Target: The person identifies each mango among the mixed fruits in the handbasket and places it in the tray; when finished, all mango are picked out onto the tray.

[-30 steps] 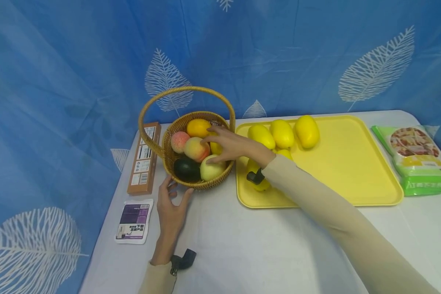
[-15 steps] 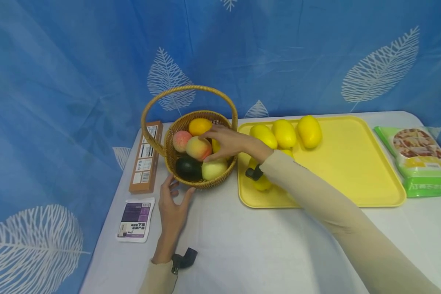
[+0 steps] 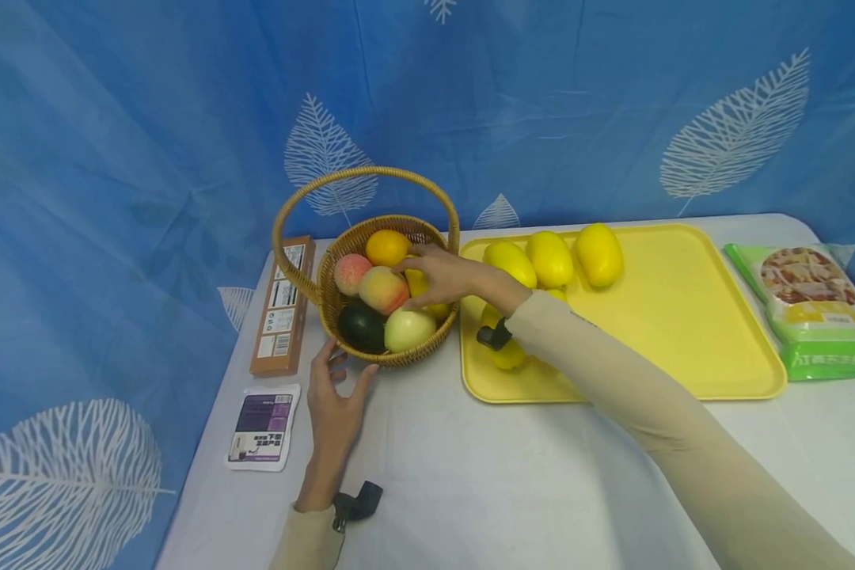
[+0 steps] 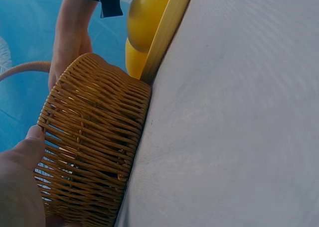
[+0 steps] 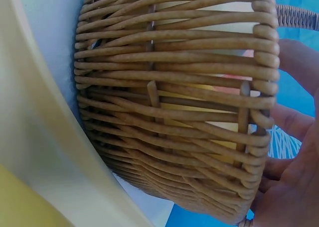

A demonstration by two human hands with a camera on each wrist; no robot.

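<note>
A wicker basket [image 3: 328,317] with a tall arched handle [image 3: 370,170] stands at the back left of the table. My right hand [image 3: 449,277] reaches over its right rim, fingers and thumb curled round a yellow oval fruit [image 3: 417,285] that they partly hide. By the thumb lies a pale green round fruit [image 3: 409,329]. Two peaches [image 3: 385,290], an orange fruit [image 3: 388,248] and a dark green oval fruit [image 3: 361,327] share the basket. Thumb and fingers spread, my left hand [image 3: 335,408] rests against the near left of the basket; its thumb [image 4: 31,142] touches the wicker.
Right of the basket is a yellow tray [image 3: 677,317] bearing several yellow oval fruits [image 3: 598,255]. A green food packet [image 3: 815,309] lies beyond it. To the left are a flat brown box [image 3: 282,309] and a small purple-and-white packet [image 3: 262,428]. A blue curtain [image 3: 541,103] hangs behind.
My right hand has shifted slightly within the basket, its thumb moving off the pale green fruit and back up. That fruit has slid a little left. The left hand stays against the basket.
</note>
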